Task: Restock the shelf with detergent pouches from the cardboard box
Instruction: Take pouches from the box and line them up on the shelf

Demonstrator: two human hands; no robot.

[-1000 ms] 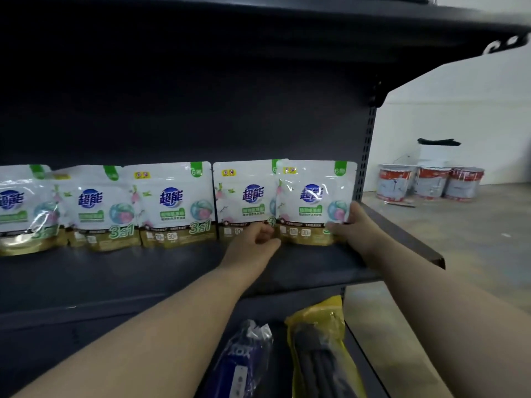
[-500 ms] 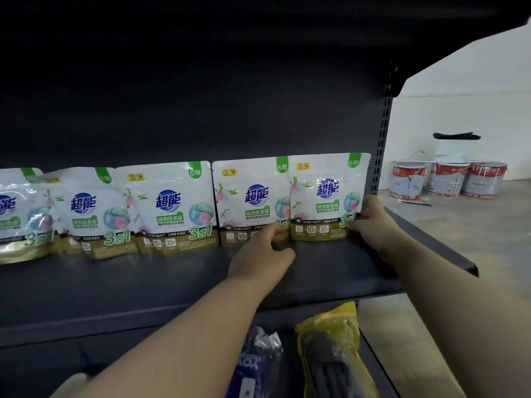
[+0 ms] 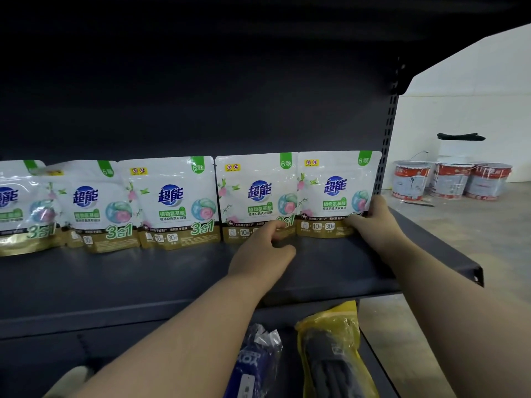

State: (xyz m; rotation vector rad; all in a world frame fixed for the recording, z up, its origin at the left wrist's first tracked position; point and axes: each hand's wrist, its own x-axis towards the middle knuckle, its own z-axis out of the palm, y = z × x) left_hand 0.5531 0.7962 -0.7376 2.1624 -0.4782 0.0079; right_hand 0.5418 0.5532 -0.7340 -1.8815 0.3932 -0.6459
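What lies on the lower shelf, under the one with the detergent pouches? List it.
Under the pouch shelf, the lower shelf holds a yellow packet of dark rods and a blue-and-clear wrapped packet beside it. The forearms and the shelf edge cover the rest.

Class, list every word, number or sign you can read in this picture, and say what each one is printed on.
"超能": blue brand name on each white detergent pouch on the dark metal shelf.
"3合1": green, low on the pouch fronts.
"6颗": green corner tab.
"植物氨基酸": green band.
"10" and "30": gold strip.
Smaller print, yellow warning tags: too small to read.
Blue packet below: lettering partly hidden, unreadable.
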